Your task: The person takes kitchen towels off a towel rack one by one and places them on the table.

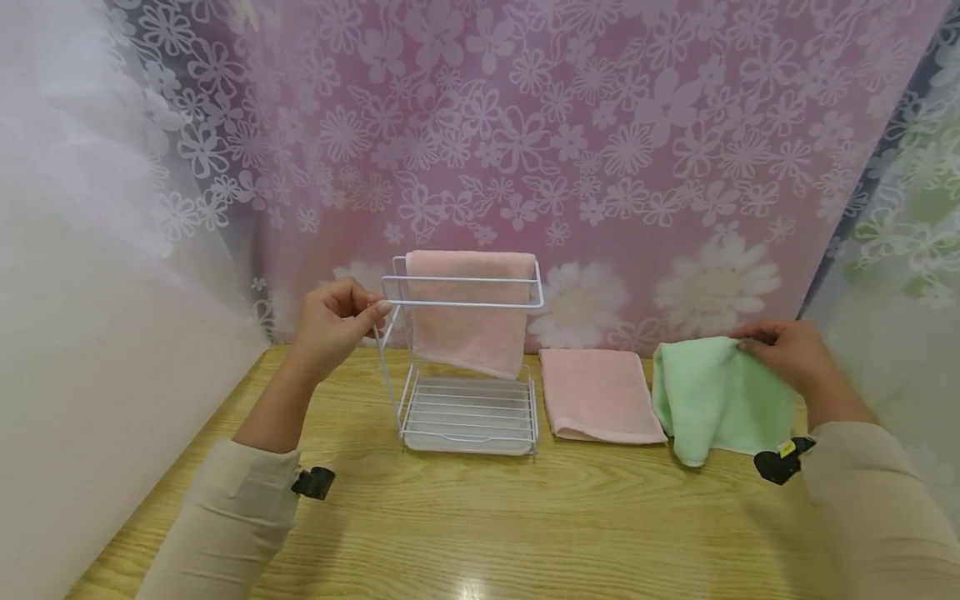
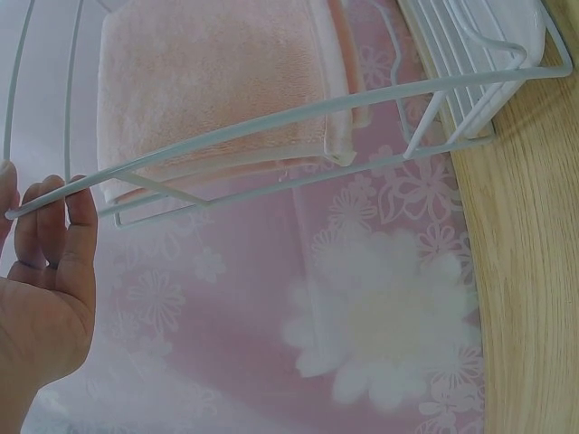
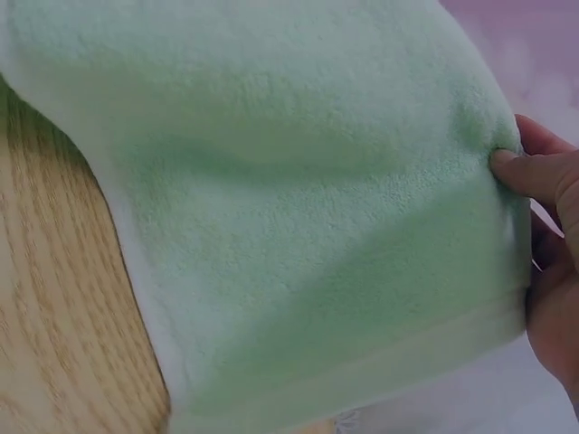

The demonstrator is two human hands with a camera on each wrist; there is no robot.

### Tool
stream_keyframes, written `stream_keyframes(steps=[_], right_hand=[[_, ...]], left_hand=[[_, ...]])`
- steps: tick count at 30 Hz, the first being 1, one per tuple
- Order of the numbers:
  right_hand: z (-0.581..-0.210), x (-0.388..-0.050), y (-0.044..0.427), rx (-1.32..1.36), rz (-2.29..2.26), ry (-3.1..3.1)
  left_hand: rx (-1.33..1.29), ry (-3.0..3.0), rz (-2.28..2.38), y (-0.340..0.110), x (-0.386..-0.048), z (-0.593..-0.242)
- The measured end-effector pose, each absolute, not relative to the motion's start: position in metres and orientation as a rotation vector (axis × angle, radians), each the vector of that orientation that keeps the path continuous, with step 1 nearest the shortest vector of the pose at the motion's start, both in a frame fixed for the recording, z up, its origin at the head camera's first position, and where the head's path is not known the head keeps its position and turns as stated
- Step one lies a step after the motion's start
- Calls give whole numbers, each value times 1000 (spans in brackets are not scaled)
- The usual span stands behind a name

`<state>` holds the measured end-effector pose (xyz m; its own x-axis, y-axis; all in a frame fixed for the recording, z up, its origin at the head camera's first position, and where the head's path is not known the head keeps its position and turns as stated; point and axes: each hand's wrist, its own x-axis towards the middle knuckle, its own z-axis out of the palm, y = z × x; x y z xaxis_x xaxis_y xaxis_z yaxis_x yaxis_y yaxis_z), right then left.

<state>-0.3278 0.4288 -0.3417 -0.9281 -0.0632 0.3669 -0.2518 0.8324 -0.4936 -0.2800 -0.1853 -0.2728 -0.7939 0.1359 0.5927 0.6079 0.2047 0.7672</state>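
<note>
A white wire rack (image 1: 468, 304) stands on the table, with a pink towel (image 1: 468, 333) draped over its back top bar. My left hand (image 1: 333, 325) pinches the rack's upper left corner between thumb and fingers; in the left wrist view the fingers (image 2: 80, 212) lie against the white wire. At the right, my right hand (image 1: 787, 354) pinches the upper edge of a green towel (image 1: 705, 392), which hangs in loose folds down to the table. The right wrist view shows the thumb (image 3: 534, 174) pressing into the green cloth (image 3: 317, 226).
A folded pink towel (image 1: 600, 396) lies flat between the rack and the green towel. A white tray (image 1: 468, 446) sits under the rack's lower wires. Behind the wooden table (image 1: 480, 525) hangs a pink flowered curtain (image 1: 525, 150); a white wall stands at the left.
</note>
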Motion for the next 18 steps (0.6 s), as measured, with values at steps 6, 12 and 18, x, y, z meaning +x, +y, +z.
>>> stream_keyframes(steps=[6,12,18], right_hand=[[-351,-334,424,173,833,-2720],[-361,-330,420,124,874,-2742],[-370,-325,419,91,969,-2709]], left_hand=[[-701,-2079,-1619,-185,-280,-273],[-689,-2089,-1629,-185,-280,-274],[-704,-2067,-1638,-184,-280,-273]])
